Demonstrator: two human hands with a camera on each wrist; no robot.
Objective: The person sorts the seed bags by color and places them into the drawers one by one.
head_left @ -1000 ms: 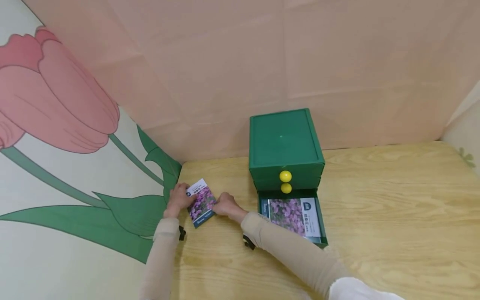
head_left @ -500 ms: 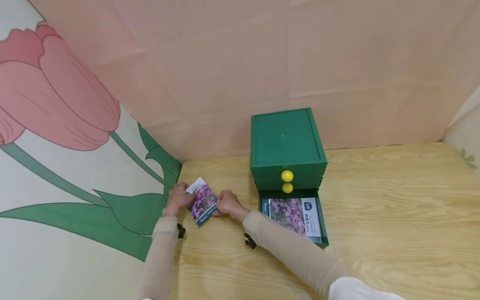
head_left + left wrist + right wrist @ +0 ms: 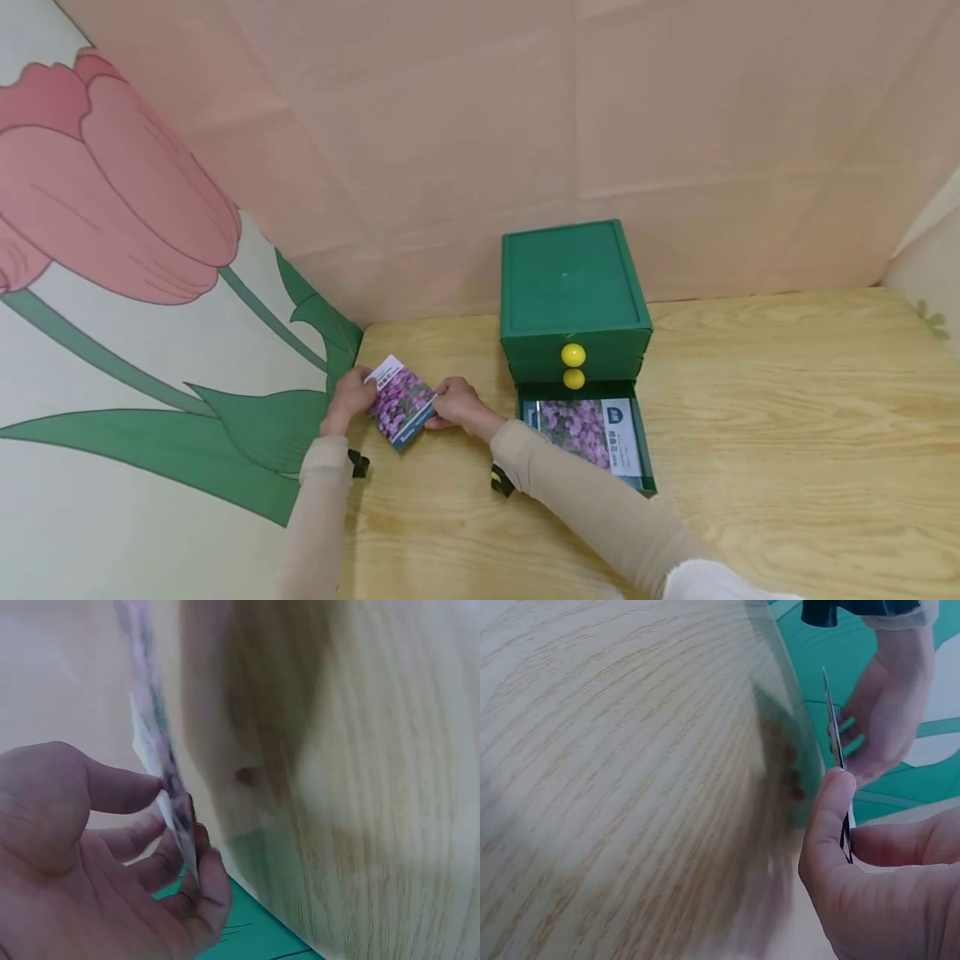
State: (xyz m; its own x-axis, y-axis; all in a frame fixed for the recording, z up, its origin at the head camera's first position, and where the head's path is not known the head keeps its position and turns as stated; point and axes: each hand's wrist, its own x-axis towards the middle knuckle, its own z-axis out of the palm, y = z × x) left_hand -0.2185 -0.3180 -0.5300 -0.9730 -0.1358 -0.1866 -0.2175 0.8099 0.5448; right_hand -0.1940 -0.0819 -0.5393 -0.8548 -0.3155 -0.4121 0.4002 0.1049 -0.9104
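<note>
A flower seed packet [image 3: 402,402], with pink-purple blooms, a white top and a dark blue lower band, is held up at a slant over the left part of the table. My left hand [image 3: 350,397] pinches its left edge between thumb and fingers. On the opposite side, the thumb and forefinger of my right hand [image 3: 457,403] pinch the edge near the blue band. The right wrist view shows the packet [image 3: 835,727] thin and edge-on, my left hand beyond it. In the left wrist view the packet [image 3: 154,720] rises from my curled fingers.
A green drawer box [image 3: 570,279] with yellow knobs [image 3: 573,355] stands right of my hands. Its bottom drawer [image 3: 647,467] is pulled out, with a larger matching flower packet [image 3: 577,433] lying in it. A wall with a painted tulip [image 3: 150,183] borders the wooden table [image 3: 787,417] on the left.
The packet has moved slightly left and turned a little between my hands. My left hand has shifted slightly left, while my right hand keeps its pinch. The drawer box stays put.
</note>
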